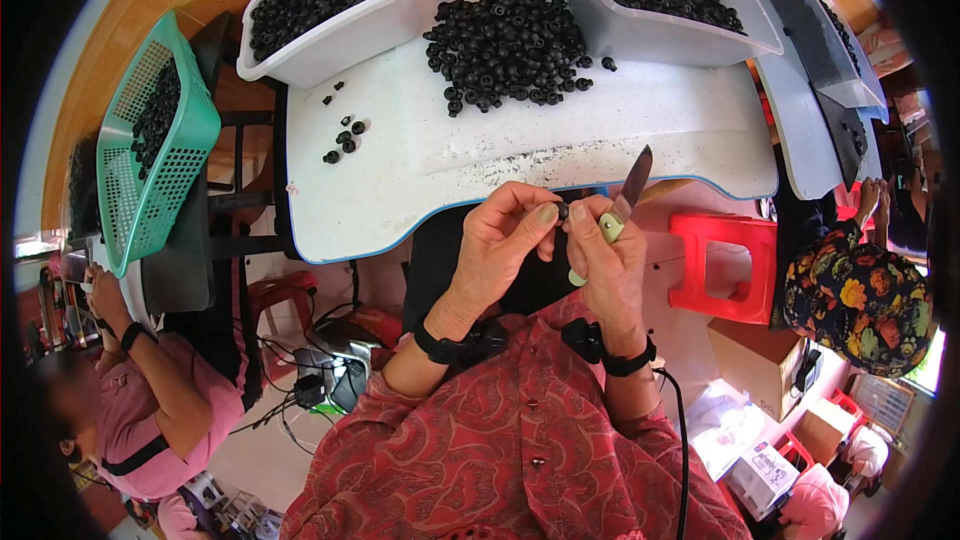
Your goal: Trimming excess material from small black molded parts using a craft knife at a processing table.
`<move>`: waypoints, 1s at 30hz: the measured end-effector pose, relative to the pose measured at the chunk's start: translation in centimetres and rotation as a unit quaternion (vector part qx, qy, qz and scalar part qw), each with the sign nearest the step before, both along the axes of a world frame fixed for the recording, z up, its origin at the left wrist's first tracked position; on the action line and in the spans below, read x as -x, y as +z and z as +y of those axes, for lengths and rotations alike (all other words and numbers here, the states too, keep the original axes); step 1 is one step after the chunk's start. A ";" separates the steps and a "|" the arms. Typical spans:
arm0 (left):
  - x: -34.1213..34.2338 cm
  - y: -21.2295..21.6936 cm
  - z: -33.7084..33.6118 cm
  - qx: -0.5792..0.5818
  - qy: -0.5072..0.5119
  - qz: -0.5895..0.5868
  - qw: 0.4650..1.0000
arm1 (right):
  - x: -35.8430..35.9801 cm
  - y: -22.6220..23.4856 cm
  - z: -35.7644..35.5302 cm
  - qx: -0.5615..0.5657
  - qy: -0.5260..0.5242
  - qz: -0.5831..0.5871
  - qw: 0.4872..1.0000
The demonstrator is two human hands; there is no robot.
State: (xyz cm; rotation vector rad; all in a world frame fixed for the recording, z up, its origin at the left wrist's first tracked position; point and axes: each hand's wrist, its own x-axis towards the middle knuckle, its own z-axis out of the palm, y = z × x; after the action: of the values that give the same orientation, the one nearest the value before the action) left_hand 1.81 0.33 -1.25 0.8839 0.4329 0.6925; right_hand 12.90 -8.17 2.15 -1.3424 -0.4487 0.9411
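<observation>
Between the fingertips of my left hand (505, 240) is a small round black part (562, 211), pinched just past the table's front edge. My right hand (608, 265) is closed around the pale green handle (611, 228) of a knife (635, 180), its blade pointing up and away from me. The right fingertips meet the black part too, so both hands are close together. Beyond them, on the white table (400, 180), lies a heap of similar black parts (505, 45), some showing a hole in the middle.
A white bin (335, 50) and a translucent bin (680, 35), both full of black parts, stand at the back. Loose parts (346, 140) lie at left. A green basket (165, 160) is further left, near a person in pink (170, 400). A red stool (725, 265) stands right.
</observation>
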 end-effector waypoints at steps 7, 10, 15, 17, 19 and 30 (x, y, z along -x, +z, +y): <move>-0.2 1.1 -0.4 0.007 0.029 0.004 1.000 | 0.1 0.0 -0.2 -0.001 0.010 -0.028 1.000; 0.0 0.7 -0.3 -0.019 0.013 0.014 1.000 | 0.2 0.0 -0.2 0.002 0.009 -0.021 1.000; -0.1 0.4 -0.5 -0.006 0.024 0.020 0.999 | 0.3 0.2 -0.3 0.006 0.008 -0.032 0.999; 0.1 0.9 -0.5 0.016 0.012 0.023 1.000 | 0.2 0.0 -0.4 0.000 0.014 -0.046 0.999; 0.2 1.3 -0.4 0.041 0.000 0.026 0.999 | 0.2 -0.1 -0.4 0.000 0.016 -0.054 0.998; 0.4 0.9 -0.5 0.153 -0.008 -0.049 0.987 | 0.3 -1.6 -0.1 -0.023 -0.017 -0.383 0.923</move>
State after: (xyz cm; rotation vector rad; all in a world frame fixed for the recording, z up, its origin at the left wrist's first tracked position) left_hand 1.41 -0.13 -0.39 0.5600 0.4296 0.6314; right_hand 12.62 -8.30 0.56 -1.6429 -1.0286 0.3340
